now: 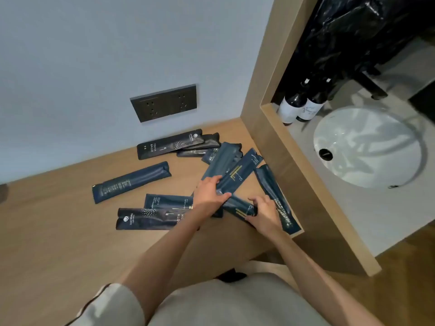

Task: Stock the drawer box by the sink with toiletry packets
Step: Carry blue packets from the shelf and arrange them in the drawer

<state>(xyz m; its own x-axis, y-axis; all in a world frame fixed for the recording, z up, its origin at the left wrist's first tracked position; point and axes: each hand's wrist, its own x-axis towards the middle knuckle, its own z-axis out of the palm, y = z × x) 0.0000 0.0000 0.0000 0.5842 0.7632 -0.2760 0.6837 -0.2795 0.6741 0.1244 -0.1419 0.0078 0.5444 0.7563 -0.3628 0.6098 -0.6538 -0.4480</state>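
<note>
Several dark blue toiletry packets lie scattered on a wooden counter (58,231). My left hand (209,194) grips the lower end of a long packet with gold stripes (240,172). My right hand (263,210) pinches a shorter striped packet (240,208) lying just below it. A toothbrush packet (169,143) rests near the wall and another (146,218) near the front. One more packet (130,182) lies at the left, and one (275,196) leans along the wooden partition. No drawer box is in view.
A dark double wall socket (163,103) sits above the counter. A wooden partition (282,161) separates the counter from a white round sink (369,147). Two dark bottles (301,104) stand behind the sink, with a black plastic bag (353,31) above.
</note>
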